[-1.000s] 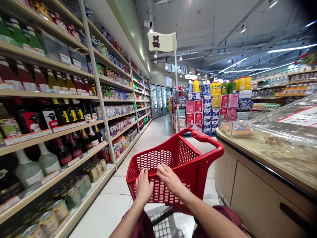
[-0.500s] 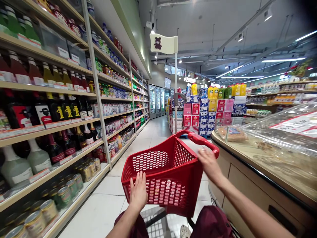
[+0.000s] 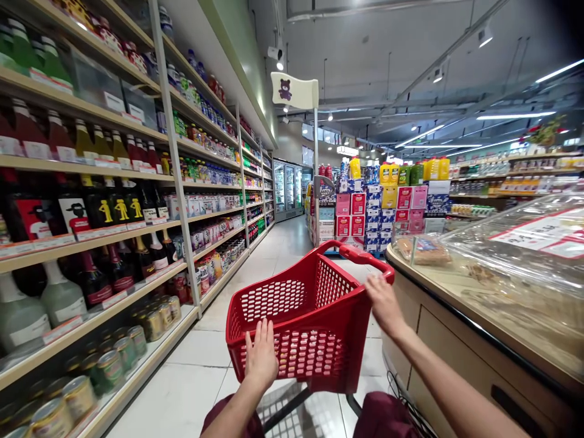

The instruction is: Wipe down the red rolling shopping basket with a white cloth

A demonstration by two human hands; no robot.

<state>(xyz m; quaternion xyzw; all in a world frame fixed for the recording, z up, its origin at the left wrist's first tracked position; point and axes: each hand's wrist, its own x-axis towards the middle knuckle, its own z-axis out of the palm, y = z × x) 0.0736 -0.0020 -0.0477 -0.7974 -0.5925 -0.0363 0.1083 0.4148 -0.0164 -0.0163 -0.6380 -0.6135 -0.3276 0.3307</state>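
Two bare hands are at one red shopping cart [image 3: 319,322]. The left hand [image 3: 261,359] lies on the cart's near wall, fingers straight and held close together, pinching nothing. The right hand [image 3: 385,307] is at the cart's rim, just below its single handle [image 3: 360,254]; whether those fingers curl around the rim, I cannot tell. The cart's basket lies just beyond the left hand and to the left of the right one. To the cart's right stands one counter [image 3: 456,365], with a wrapped pack [image 3: 422,250] at the end nearest the cart. To the cart's left runs shelving [image 3: 95,245], bearing two frosted bottles [image 3: 61,289] and three black bottles with yellow figures [image 3: 121,210]. Beyond the cart, one flag-shaped bear sign [image 3: 298,92] tops a pole near stacked cartons [image 3: 358,204]; farther from the cart are glass-doored coolers [image 3: 287,188].
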